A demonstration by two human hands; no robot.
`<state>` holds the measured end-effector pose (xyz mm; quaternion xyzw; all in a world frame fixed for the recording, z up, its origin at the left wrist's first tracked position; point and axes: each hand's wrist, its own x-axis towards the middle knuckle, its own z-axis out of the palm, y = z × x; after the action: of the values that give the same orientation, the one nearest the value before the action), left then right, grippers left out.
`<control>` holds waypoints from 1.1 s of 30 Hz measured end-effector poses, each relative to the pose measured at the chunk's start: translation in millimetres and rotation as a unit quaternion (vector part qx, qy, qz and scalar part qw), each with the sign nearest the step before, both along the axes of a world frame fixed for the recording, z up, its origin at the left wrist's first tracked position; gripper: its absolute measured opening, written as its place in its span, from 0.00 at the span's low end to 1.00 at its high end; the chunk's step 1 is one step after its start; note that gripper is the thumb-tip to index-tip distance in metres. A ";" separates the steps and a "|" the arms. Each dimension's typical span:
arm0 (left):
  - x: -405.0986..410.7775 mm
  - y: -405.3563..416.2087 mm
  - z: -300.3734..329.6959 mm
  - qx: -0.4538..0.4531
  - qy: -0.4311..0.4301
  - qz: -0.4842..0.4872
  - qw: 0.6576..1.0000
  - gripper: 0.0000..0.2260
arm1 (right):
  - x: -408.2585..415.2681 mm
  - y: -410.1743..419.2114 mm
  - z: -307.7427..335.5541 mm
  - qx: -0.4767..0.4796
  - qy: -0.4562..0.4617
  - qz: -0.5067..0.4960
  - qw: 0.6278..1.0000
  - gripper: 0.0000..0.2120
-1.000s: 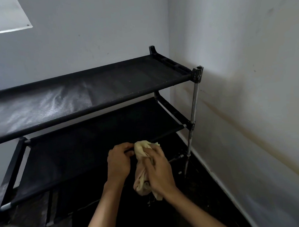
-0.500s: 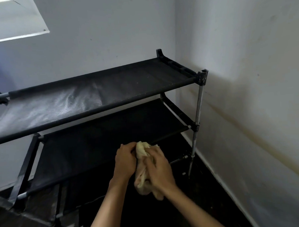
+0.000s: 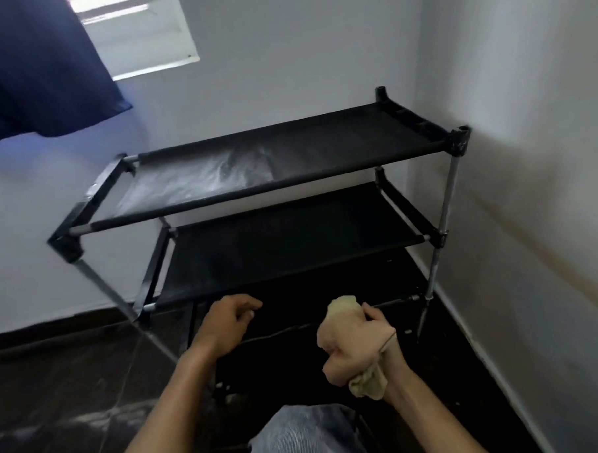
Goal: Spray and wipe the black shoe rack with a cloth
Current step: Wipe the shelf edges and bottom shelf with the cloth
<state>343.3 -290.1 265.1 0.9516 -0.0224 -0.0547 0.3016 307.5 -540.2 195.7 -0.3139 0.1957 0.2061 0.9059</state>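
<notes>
— What have you got hold of right now?

— My right hand [image 3: 381, 339] is closed round the cloth [image 3: 351, 347], a pale yellowish wad bunched up in my fist, with a tail hanging out below. My left hand [image 3: 226, 320] holds nothing; the fingers are loosely curled and it hovers just in front of the rack's lower tier.

— And the shoe rack [image 3: 282, 179]?

— Tucked into the corner of the room, both walls close. Its top shelf [image 3: 220, 175] has a whitish, speckled patch on the left half, which I take to be spray or dust. The middle shelf [image 3: 284, 240] looks plain black.

— So how would you wipe it well?

— I'd flatten the cloth into a pad first; a tight ball only touches at one spot. The shelves look like stretched fabric, so I'd press lightly and stroke along the length. Start at the top, so nothing falls onto a wiped tier. My free hand could steady the front rail [image 3: 255, 194], since the frame looks light.

— Anything sitting on the shelves?

— Nothing I can see; both are bare. I can't see a spray bottle either. The space under the lowest tier is too dark to judge.
</notes>
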 end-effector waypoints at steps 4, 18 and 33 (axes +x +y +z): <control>-31.3 62.1 -12.1 0.043 0.038 0.077 0.995 0.12 | -4.6 19.4 -20.1 -0.033 -0.030 0.109 0.993 0.20; -19.8 117.3 -94.3 -0.070 0.059 0.164 0.982 0.21 | 32.8 168.6 -36.1 -0.652 -0.435 0.297 0.544 0.21; 3.9 123.1 -135.4 -0.107 0.012 0.233 0.967 0.21 | 56.0 234.7 -89.5 -0.783 -0.571 0.217 0.118 0.21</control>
<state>347.2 -166.9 129.8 0.8919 0.1974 0.0083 0.4068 363.5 -305.5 106.3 -0.9065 -0.4008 -0.1119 -0.0719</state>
